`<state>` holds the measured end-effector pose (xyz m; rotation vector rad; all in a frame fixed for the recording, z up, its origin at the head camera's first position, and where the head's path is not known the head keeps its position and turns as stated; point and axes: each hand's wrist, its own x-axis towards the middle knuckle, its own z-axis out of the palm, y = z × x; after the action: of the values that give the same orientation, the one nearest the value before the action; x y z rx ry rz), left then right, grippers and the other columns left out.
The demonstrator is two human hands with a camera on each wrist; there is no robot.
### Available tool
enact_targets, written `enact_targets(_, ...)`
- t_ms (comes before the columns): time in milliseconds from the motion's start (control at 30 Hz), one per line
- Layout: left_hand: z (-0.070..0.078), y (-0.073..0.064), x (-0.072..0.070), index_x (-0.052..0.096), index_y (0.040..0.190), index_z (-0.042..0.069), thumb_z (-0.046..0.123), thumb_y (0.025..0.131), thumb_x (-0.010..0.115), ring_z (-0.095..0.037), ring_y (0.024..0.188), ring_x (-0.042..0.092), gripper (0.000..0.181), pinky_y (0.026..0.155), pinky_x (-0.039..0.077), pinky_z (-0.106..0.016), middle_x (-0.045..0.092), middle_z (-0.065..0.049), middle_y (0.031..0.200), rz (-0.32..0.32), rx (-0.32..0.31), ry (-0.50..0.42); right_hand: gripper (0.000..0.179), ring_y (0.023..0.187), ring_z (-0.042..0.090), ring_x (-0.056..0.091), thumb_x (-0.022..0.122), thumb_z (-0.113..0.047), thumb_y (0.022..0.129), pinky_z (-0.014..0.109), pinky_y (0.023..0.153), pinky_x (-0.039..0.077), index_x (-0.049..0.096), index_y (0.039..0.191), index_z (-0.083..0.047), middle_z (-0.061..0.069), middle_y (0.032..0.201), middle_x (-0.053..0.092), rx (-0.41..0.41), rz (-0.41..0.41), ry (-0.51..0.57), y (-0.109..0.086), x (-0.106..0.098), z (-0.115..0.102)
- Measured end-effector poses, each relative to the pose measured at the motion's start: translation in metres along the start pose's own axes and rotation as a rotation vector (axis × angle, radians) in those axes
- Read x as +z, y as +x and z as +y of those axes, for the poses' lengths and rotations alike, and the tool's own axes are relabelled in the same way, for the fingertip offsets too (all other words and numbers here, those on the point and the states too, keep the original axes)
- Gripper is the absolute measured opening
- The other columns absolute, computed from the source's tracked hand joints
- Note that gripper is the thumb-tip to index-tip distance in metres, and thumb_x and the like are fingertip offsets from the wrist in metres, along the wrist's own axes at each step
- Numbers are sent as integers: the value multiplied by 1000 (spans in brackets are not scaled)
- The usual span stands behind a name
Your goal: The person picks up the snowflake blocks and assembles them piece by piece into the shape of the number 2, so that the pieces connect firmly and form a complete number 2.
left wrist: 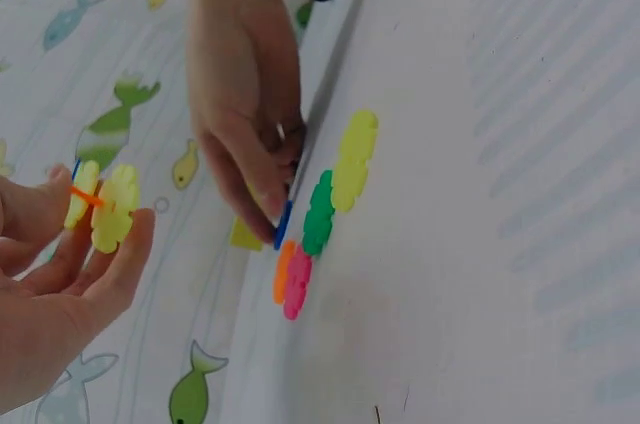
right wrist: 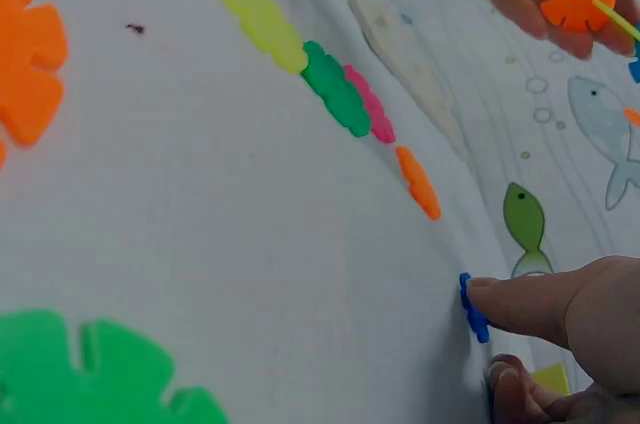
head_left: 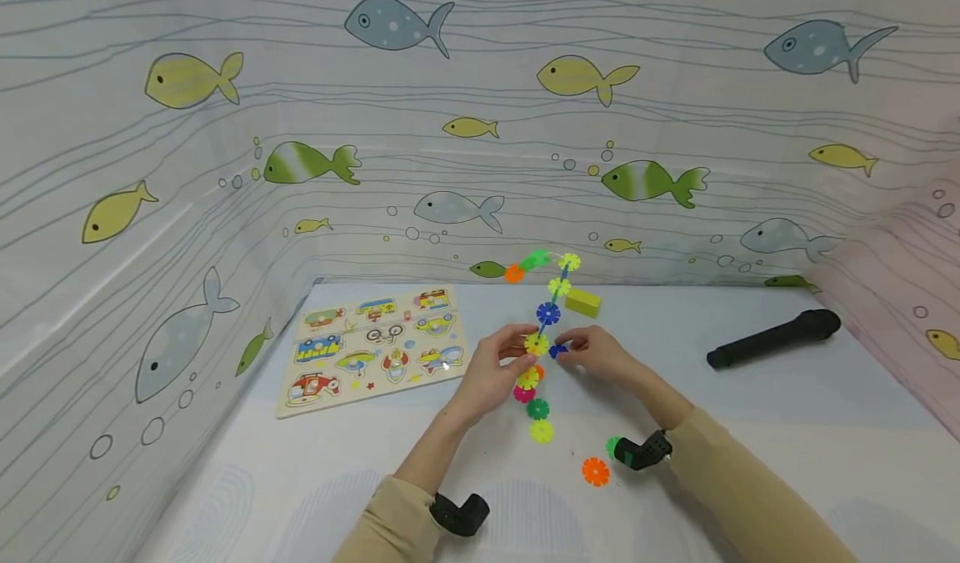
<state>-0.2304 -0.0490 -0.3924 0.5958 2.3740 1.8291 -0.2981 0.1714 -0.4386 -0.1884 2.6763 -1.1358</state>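
Near the middle of the table, my left hand (head_left: 491, 375) holds a curved chain of notched plastic discs by a yellow disc (head_left: 536, 344). The chain rises through a blue disc (head_left: 548, 314) and yellow ones, then bends left to green discs and an orange end disc (head_left: 513, 273). In the left wrist view, an orange disc stands edge-on between two yellow discs (left wrist: 115, 209) by the fingers. My right hand (head_left: 600, 353) pinches a loose dark blue disc (right wrist: 474, 309) low at the tabletop, its thumb on the disc's edge. Part of the blue disc hides behind the fingers.
Loose discs lie nearer me: pink (head_left: 524, 394), green (head_left: 537, 409), yellow (head_left: 542, 431) and orange (head_left: 596, 471), with another green one partly behind the right wrist camera. A wooden picture puzzle (head_left: 375, 354) lies left, a yellow block (head_left: 582, 302) behind, a black microphone (head_left: 772, 339) right.
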Motion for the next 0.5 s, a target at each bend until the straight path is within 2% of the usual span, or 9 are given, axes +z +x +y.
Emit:
enact_targets(200, 1, -1, 2, 55, 139, 9, 7, 100, 59, -31, 121, 58, 40, 101, 52, -40, 61, -12, 131, 29, -31, -30, 28, 103, 28, 54, 77, -20, 88, 43, 92, 52, 70, 114, -10, 12, 115, 60, -55, 8, -59, -4, 2, 4)
enact_targets(500, -3, 1, 5, 55, 138, 10, 9, 100, 59, -28, 122, 57, 39, 103, 51, -39, 60, -9, 134, 9, -46, -34, 23, 83, 20, 52, 78, -13, 87, 28, 73, 47, 66, 106, -7, 4, 91, 61, -144, 73, 25, -33, 6, 12)
